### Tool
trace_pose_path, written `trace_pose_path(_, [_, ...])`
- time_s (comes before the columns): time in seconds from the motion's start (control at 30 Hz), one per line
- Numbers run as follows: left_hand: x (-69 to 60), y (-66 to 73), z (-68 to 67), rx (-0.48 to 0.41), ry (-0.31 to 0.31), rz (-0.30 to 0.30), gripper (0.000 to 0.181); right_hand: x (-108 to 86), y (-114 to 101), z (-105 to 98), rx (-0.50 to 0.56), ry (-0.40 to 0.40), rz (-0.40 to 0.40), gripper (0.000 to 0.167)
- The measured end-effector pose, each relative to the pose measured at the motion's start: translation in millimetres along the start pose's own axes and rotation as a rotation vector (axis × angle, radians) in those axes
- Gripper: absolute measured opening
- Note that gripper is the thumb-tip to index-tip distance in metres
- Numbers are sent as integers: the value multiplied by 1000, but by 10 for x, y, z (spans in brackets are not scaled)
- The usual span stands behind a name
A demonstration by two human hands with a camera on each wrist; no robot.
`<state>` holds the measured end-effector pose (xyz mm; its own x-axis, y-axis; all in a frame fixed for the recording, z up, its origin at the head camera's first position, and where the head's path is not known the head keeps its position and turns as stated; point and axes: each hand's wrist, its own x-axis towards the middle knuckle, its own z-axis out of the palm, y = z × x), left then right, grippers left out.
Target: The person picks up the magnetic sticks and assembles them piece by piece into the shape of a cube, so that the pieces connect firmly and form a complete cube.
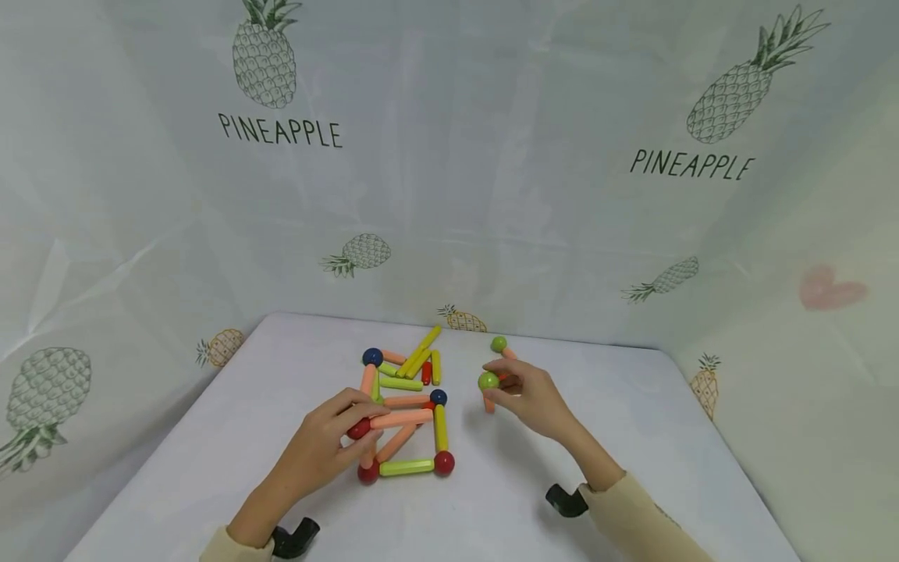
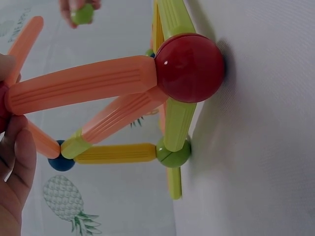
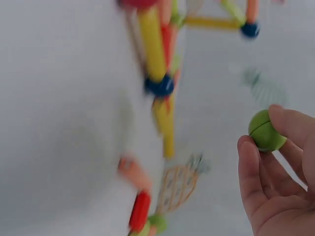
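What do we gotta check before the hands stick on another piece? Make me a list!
1. Right hand pinching a green ball: ok.
2. Left hand holding the upper red ball: ok.
3. Ball on the far end of the upper orange stick: not ok, that end is bare.
4. Front light-green stick reaching both bottom red balls: ok.
5. Strong enough for more: cannot tell.

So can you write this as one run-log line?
left hand: pinches shiny red ball touching ridged orange rod | right hand: pinches shiny green ball above white table | multicoloured rod-and-ball frame: on table
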<state>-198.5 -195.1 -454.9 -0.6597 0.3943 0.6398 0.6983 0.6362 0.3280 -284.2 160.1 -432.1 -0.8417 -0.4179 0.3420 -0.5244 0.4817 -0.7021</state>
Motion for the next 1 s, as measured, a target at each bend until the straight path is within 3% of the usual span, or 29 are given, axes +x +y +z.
trace_pose_path(0.13, [-3,-1,-3,-3,-2,-5,30,-104,-281,174,74,-62,-42,35])
trace_pose_path(0.33, [-6,2,-6,-13,-8,-7,30,-178,-462,345,143,-102,-48,34])
trace_pose_path(0.63, [6,-9,-15,-8,0,20,30,-227,-831,364,200,-107,-77,33])
trace_pose_path(0.87, [9,1,-19,2,-2,17,30,-247,-885,364,216,-103,-94,33])
trace_pose_path(1.0, [23,8,-10,72,26,26,33,-259,-880,368,226,-95,-86,33])
